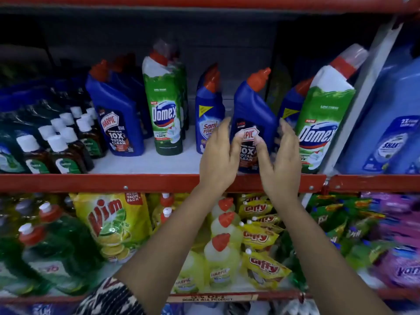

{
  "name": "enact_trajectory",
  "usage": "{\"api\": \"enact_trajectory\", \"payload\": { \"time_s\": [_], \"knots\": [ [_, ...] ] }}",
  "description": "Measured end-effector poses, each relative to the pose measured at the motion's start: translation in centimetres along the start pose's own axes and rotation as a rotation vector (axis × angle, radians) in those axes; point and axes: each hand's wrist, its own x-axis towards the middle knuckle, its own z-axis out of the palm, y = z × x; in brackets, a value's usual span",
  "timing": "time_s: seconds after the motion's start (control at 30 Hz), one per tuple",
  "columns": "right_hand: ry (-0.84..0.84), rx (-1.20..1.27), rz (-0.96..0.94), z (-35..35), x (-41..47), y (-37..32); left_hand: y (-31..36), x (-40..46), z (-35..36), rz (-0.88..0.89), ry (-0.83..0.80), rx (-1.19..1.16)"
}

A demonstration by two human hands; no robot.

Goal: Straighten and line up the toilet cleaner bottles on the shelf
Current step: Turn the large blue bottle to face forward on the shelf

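On the shelf (145, 165), a blue Harpic bottle (118, 112) stood at the left, tilted, with a green Domex bottle (166, 110) upright just beside it. Next came a blue Sani Fresh bottle (208, 105). The left hand (219, 153) and right hand (280, 153) cupped the middle Harpic bottle (252, 110) from either side near the shelf's front edge, thumbs pressed on its label, both grasping it. Another blue bottle (292, 103) stood behind, and a second Domex bottle (325, 110) leaned rightward at the far end
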Motion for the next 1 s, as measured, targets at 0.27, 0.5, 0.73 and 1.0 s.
{"api": "enact_trajectory", "payload": {
  "time_s": [0.27, 0.5, 0.73, 1.0],
  "knots": [
    [-0.037, 0.163, 0.211, 0.2, 0.9, 1.4, -0.6, 1.3, 1.1, -0.127, 0.003, -0.326],
    [-0.003, 0.245, 0.252, 0.0, 0.9, 0.5, -1.2, 1.4, 0.8, -0.134, -0.028, -0.342],
    [0.019, 0.316, 0.211, 1.2, 0.8, -2.7, -1.4, 1.5, -2.9, -0.091, 0.018, -0.377],
    [-0.036, 0.427, 0.199, 6.0, -0.2, -8.5, -4.3, 1.1, -10.5, -0.070, 0.112, -0.313]
  ]
}}
